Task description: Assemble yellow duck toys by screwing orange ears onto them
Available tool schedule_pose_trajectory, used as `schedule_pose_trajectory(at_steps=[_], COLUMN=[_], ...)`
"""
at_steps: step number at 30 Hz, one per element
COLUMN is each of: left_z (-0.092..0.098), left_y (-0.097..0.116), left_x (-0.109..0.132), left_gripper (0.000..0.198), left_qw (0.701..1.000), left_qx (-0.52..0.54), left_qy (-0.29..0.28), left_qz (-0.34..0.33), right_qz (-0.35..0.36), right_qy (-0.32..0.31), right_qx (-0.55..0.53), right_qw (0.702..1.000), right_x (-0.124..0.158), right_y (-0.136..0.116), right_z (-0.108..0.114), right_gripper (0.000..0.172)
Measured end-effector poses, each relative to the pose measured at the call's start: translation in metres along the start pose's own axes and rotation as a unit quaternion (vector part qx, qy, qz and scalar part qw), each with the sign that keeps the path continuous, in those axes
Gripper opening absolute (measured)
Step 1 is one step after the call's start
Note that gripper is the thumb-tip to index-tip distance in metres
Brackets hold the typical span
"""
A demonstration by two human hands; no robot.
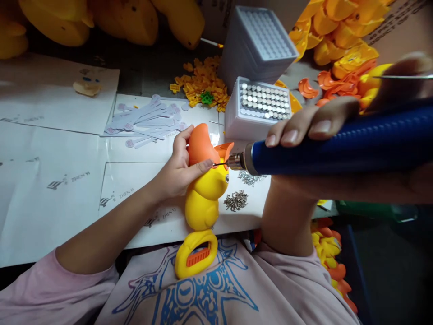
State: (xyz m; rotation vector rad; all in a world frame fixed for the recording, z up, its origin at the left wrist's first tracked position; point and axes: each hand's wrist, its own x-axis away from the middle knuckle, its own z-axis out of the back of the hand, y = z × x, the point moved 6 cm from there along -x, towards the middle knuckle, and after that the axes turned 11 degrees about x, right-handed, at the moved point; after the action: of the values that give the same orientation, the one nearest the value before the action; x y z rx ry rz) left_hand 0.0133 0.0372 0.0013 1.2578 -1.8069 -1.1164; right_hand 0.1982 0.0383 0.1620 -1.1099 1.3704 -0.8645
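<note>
My left hand [184,167] grips a yellow toy duck [204,192] by its orange bill, thumb on the near side and fingers behind. The duck has a round eye and a yellow loop handle [181,257] with an orange ribbed trigger, which points toward my body. In my right hand [304,128] is a blue electric screwdriver [331,144], held level with the fingers over its top. Its thin bit reaches the orange part near my left thumb; whether a screw sits at the tip I cannot tell.
Small screws [236,200] lie in piles right of the duck. Behind are pale plastic strips [149,119], orange small parts [203,83] and grey trays [259,119] of round metal cells. Orange duck shells [348,27] are heaped at back right; larger yellow pieces [125,20] stand at back left.
</note>
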Motion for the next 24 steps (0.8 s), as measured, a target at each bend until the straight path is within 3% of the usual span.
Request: schedule_pose_trajectory(at_steps=[2,4,7,10,11,14,18,21,24], left_z=[0.007,0.018,0.032,0.037,0.037,0.033,0.031,0.034,0.032], left_y=[-0.001,0.0,0.002,0.006,0.009,0.019,0.028,0.033,0.041], left_x=[-0.001,-0.003,-0.006,-0.008,-0.008,-0.006,-0.004,-0.007,-0.011], left_gripper=[0.087,0.089,0.093,0.096,0.096,0.092,0.082,0.071,0.061], left_qw=[1.0,1.0,0.999,0.994,0.991,0.979,0.969,0.974,0.984], left_qx=[0.004,0.0,-0.022,-0.042,-0.046,-0.044,0.007,0.061,0.121], left_qy=[0.005,0.022,0.049,0.098,0.124,0.194,0.238,0.212,0.128], left_qz=[0.003,-0.001,-0.001,0.011,0.016,0.033,0.061,0.054,0.021], right_qz=[0.015,0.065,0.17,0.198,0.21,0.224,0.201,0.149,0.116], right_qy=[0.034,0.138,0.299,0.389,0.413,0.45,0.471,0.456,0.453], right_qx=[0.001,0.005,0.075,0.148,0.155,0.174,0.223,0.26,0.315], right_qw=[0.999,0.988,0.936,0.887,0.873,0.847,0.83,0.838,0.826], right_x=[-0.004,-0.001,0.017,0.033,0.037,0.043,0.045,0.051,0.082], right_y=[-0.001,-0.001,0.003,0.017,0.021,0.031,0.037,0.035,0.023], right_z=[0.008,0.029,0.069,0.115,0.13,0.169,0.199,0.203,0.18], right_gripper=[0.026,0.026,0.014,0.006,0.014,0.038,0.04,0.037,0.038])
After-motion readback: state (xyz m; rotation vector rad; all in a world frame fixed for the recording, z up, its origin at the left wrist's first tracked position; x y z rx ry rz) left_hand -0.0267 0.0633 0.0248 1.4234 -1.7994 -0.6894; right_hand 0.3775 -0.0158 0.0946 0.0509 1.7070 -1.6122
